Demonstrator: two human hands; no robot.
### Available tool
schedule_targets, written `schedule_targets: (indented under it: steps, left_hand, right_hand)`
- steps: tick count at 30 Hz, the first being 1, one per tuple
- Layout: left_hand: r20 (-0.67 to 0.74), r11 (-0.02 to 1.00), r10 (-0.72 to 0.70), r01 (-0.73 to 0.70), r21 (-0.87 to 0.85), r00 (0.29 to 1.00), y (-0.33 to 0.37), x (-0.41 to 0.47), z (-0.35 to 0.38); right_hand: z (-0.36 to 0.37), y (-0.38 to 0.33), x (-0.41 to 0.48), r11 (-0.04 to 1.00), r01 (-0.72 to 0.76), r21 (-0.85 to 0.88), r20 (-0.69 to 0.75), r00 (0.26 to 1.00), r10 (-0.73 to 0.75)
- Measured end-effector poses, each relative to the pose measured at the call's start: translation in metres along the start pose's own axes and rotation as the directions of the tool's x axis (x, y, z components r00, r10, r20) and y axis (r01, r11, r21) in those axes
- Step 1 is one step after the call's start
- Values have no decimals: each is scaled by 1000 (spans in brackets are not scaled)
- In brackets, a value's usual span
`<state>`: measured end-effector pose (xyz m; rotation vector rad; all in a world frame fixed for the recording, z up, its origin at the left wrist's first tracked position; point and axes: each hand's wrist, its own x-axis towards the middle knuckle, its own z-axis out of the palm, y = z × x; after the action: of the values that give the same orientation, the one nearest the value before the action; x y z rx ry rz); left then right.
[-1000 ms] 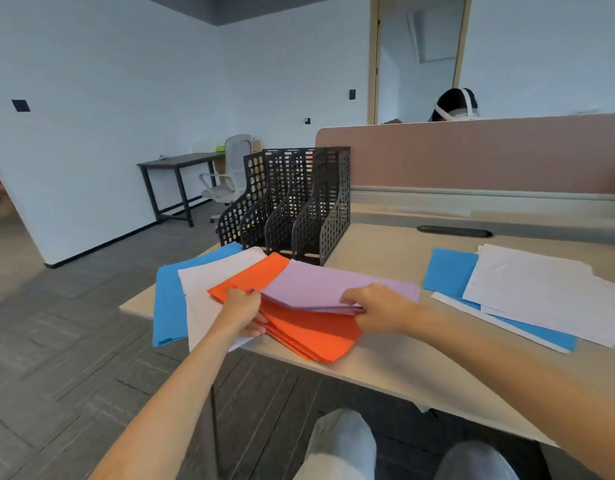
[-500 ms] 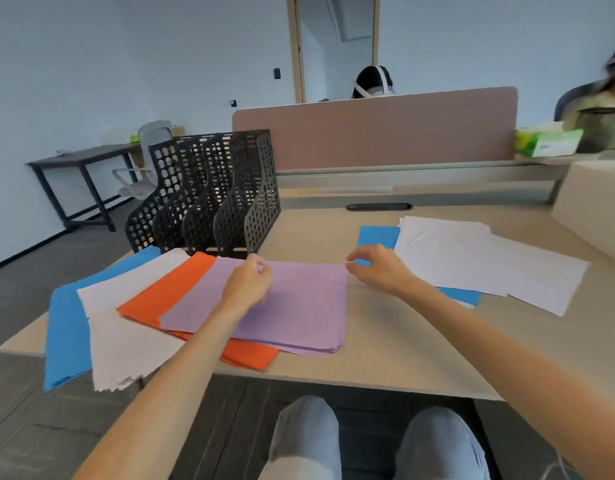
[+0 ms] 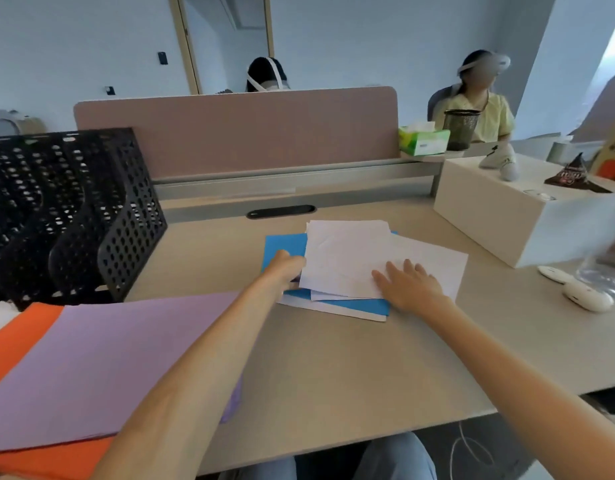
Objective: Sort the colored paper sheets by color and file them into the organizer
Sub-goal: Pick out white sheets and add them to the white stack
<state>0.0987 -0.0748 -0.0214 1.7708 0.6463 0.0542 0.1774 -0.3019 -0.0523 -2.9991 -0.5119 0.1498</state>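
White sheets lay in a loose, skewed pile on the desk, past its middle toward the back edge, and covered most of a stack of blue sheets whose left and near margins showed beneath them. I noted the left hand at the left edge of the white sheets, fingers curled round that edge with the tips hidden under the paper, so I recorded it as gripping the white sheets. The right hand lay flat on the near right part of the same pile, fingers straight and spread, pressing down and holding nothing. Purple sheets lay toward the near left corner of the desk, on top of orange sheets that showed along their left and near sides; the left forearm crossed over the right part of the purple sheets. The black perforated organizer stood upright at the back left of the desk, just behind the purple and orange sheets; I saw no paper in the compartments visible to me. A pinkish divider panel ran along the back edge. At the right side I logged a white box, with a green tissue box and a mesh pen cup behind it.
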Motion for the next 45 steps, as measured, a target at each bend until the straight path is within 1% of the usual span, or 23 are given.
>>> schedule_targets:
  steps: [1,4,5,9,11,12,14,16,18,19,21,22,23,24,27,29,31,33,36,38,41,42,45]
  left_hand:
    - [18,998,-7,8,-61,1000,4,6,3]
    - [43,999,-11,13,-41,999,16,13,9]
    - [49,999,-13,15,-44,999,19,15,12]
    - [138,992,-62,76,-99,989,25,26,24]
    - [108,996,-49,57,-72,993,24,33,35]
    - [81,999,-8,12,-42,997,23,36,40]
    - [48,990,139,-140,12,989,25,33,46]
    - [15,941,335,-336,52,942,32,17,43]
    - [-30,863,505,-504,35,862,40,-5,27]
    - [-59,829,559,-560,-5,827,42,-16,19]
    - [-141,769,613,-628,-117,777,47,-35,-1]
    - [-189,746,623,-649,-147,759,49,-41,-10]
    - [-234,728,630,-668,-154,741,51,-47,-16]
    - [-283,720,625,-677,-149,727,52,-51,-21]
    - [-406,711,600,-692,-123,689,54,-58,-36]
    - [-409,727,597,-681,-88,691,52,-58,-43]
    - [-336,780,566,-621,-76,753,42,-56,-44]
    - [-247,851,510,-525,8,824,22,-52,-38]
    - [-147,908,419,-418,40,896,2,-49,-23]
    - [-137,894,444,-448,5,885,3,-51,-17]
    - [-272,848,497,-528,-51,824,14,-52,-16]
    - [-277,847,497,-529,-51,822,17,-52,-15]
    - [-175,882,468,-470,30,866,15,-51,-7]
  right_hand:
    - [-3,-2,0,1000,22,-12,-53,998,-23]
    - [-19,-3,2,995,92,32,-239,968,-82]
    - [-22,3,7,993,105,50,-256,963,-89]
    - [0,21,23,998,54,39,-56,997,-51]
    - [14,16,24,997,44,68,-114,993,-36]
    - [16,11,23,995,39,88,-150,988,-26]
    - [12,3,21,992,14,122,-148,989,4]
    - [1,5,23,971,-30,236,-134,989,63]
    - [-21,9,24,862,-48,504,-136,982,134]
    - [-32,11,24,749,-21,662,-132,981,145]
    - [-60,8,21,445,98,890,-169,978,124]
    - [-74,3,18,315,178,932,-218,971,99]
    - [-86,-3,14,227,273,935,-294,954,64]
    - [-94,-9,10,170,364,916,-375,926,41]
    - [-107,-32,-2,101,553,827,-558,829,39]
    - [-102,-39,-10,91,572,815,-577,816,41]
    - [-88,-42,-17,113,535,837,-541,841,30]
    - [-67,-44,-24,153,484,861,-494,869,31]
    - [-46,-51,-34,215,473,854,-494,868,53]
    - [-48,-54,-37,236,493,838,-524,847,93]
    - [-61,-56,-40,209,503,839,-537,827,166]
    - [-62,-57,-41,219,500,838,-539,822,183]
    - [-55,-62,-43,328,435,838,-505,847,167]
